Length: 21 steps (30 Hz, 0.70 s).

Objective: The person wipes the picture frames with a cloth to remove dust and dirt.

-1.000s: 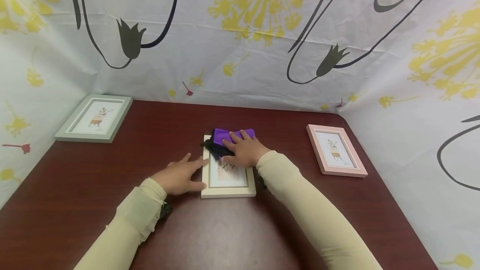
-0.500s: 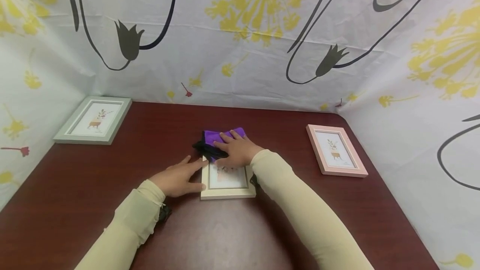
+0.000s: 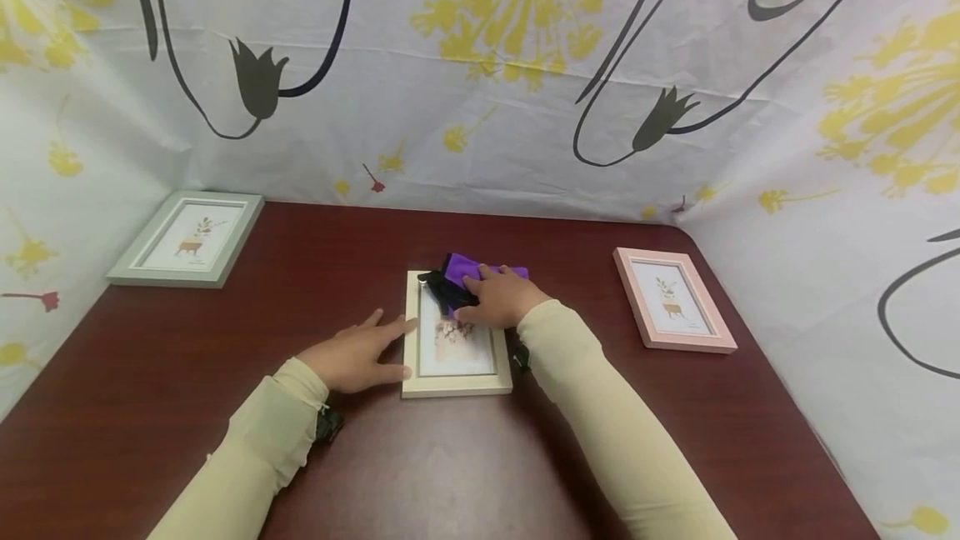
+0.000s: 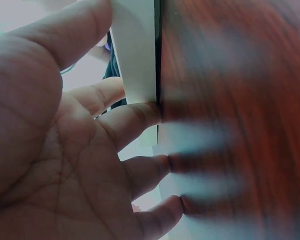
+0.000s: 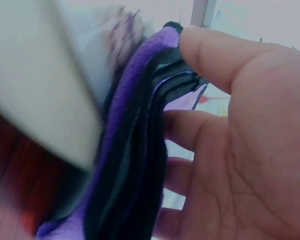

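Observation:
A cream picture frame [image 3: 457,387] with a floral print lies face up on the table. My left hand [image 3: 356,354] is at its left side, thumb and index fingertip touching the frame's edge. In the left wrist view the other fingertips of this hand [image 4: 85,135] rest on the tabletop. Over the upper right of the frame, my right hand [image 3: 504,298] presses a folded purple cloth [image 3: 465,267] with dark edging, fingers spread on top. The right wrist view shows the cloth's folded layers [image 5: 135,135] between this hand [image 5: 250,135] and the frame, hiding part of the print.
A grey-green picture frame [image 3: 142,275] lies at the back left of the dark red-brown table [image 3: 330,248]. On the right lies a pink picture frame [image 3: 686,342]. A white patterned sheet [image 3: 465,173] hangs behind the table and along both sides.
My right hand and the cloth moved left to the frame's top left corner, then back right across its top, uncovering more of the print. The left hand stayed at the frame's edge.

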Motion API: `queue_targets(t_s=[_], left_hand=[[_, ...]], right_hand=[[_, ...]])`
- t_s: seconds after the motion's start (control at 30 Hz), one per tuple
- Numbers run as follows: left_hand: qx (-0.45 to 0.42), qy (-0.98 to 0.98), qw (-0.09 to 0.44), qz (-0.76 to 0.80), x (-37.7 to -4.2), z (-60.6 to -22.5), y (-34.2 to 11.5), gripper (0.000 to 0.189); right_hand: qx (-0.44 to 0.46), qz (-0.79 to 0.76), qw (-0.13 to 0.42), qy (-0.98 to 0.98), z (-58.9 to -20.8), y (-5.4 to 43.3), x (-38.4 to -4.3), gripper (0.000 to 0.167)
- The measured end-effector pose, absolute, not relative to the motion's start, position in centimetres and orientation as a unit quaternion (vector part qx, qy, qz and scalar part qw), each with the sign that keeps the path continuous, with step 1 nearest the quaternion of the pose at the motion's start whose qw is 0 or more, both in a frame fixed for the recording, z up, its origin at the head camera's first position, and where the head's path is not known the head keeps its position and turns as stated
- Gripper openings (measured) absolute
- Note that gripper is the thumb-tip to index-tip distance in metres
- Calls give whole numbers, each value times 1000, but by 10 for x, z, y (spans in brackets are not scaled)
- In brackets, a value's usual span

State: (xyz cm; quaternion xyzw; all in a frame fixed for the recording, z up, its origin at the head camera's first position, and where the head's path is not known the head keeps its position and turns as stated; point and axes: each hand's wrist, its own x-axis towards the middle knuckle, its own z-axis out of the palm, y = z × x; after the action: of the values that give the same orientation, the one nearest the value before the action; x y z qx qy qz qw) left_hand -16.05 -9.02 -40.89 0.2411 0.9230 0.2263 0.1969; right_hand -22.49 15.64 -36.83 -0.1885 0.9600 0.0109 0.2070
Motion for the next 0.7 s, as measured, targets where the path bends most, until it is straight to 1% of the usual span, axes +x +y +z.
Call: queue_targets(t_s=[0.27,0.43,0.53,0.7], left_hand=[[253,917,196,236,-163,-409,-92,77],[257,916,194,240,-164,-411,-94,78],[260,914,193,244,-164,-411,-94,78],[256,911,198,255,-162,-410,-91,77]], right_hand=[[-219,30,217,951,-366,124,-226,73],[-237,18,214,948,-363,119,-230,65],[-246,12,191,950,-365,122,-231,60],[-259,13,147,955,-369,130,-230,59]])
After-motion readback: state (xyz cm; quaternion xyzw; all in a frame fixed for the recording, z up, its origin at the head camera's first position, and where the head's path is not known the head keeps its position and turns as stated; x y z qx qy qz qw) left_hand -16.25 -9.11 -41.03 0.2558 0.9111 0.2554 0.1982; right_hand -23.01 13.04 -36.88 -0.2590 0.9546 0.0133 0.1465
